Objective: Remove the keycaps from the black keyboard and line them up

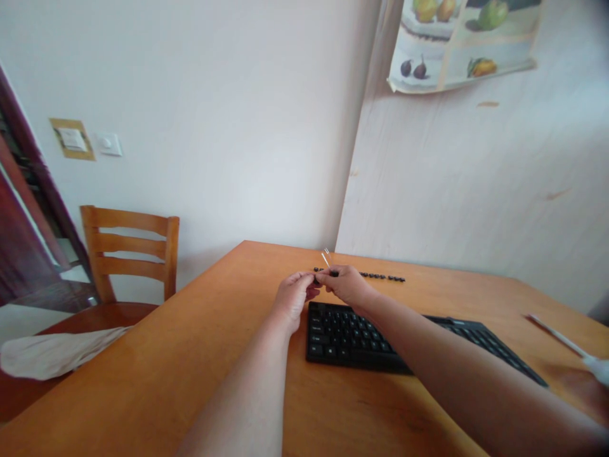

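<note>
A black keyboard (352,336) lies on the wooden table, partly hidden under my right forearm. Just beyond its left end my two hands meet, fingertips together. My left hand (295,293) pinches a small dark piece (316,279), which looks like a keycap. Closed fingers of my right hand (346,283) touch the same spot and hold a tool with a dark handle and thin wire prongs (326,257) pointing up. Behind the hands, a row of small black keycaps (377,276) runs along the far part of the table.
The wooden table (228,330) reaches the wall. A wooden chair (130,257) with a pale cloth (57,352) on its seat stands at the left. At the right edge lies a white stick-like object (561,336). Fruit pictures (466,44) hang above.
</note>
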`<state>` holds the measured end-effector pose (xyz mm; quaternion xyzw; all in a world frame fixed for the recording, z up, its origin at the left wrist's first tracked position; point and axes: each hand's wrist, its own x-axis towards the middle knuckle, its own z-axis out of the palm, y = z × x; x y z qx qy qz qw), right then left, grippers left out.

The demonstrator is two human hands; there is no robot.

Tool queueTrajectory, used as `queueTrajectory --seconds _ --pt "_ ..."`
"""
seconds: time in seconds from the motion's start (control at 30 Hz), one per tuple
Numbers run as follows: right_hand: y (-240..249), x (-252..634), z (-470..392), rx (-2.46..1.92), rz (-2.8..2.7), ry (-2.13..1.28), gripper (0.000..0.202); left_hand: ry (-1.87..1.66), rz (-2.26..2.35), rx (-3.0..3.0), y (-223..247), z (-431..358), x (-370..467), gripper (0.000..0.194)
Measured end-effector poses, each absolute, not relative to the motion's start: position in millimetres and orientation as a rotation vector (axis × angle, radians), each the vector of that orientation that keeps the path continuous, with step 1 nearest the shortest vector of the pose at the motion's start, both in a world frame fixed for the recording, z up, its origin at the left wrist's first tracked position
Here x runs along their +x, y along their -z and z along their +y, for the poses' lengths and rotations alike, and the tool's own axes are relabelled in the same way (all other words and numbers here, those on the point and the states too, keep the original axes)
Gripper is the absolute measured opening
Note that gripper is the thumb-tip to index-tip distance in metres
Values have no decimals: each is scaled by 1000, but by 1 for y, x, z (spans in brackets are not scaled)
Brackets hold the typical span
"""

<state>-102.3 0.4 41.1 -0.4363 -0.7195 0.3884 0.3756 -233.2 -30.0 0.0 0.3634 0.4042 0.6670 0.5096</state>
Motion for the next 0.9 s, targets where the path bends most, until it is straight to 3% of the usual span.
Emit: queueTrajectory --seconds 0.3,0.63,0.9 --pt "-42 -102 3 -1132 -1790 -1007 15 -1604 880 733 -2 -32 -235 16" --pt "-39 -99 10 -1022 -2204 -439 22 -1622 831 660 -3 -34 -235 11" --pt "-31 -97 16 -1013 -2134 -583 24 -1622 835 634 -2 -33 -234 8"
